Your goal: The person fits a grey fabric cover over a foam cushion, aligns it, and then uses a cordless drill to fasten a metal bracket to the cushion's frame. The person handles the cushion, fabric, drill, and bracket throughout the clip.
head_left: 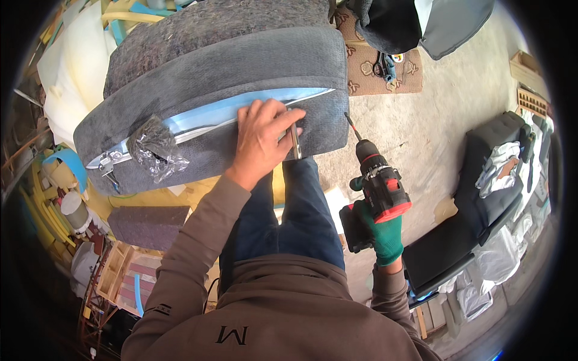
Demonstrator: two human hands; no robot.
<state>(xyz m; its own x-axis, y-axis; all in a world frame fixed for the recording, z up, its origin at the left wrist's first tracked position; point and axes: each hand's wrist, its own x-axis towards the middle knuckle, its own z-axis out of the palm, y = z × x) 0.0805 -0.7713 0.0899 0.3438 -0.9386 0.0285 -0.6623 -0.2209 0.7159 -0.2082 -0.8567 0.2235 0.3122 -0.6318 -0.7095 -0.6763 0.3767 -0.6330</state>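
Gloved right hand point(385, 234) grip on ribbed drill point(376, 180), bare left hand point(262, 141) pressing fuzzy grey cushion point(223, 78)

Drill point(379, 180) grip hidden in glove

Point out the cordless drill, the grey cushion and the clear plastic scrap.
cordless drill point(380, 183), head view, on its red and black body.
grey cushion point(241, 66), head view, on its upper fabric face.
clear plastic scrap point(155, 150), head view, on its crumpled middle.
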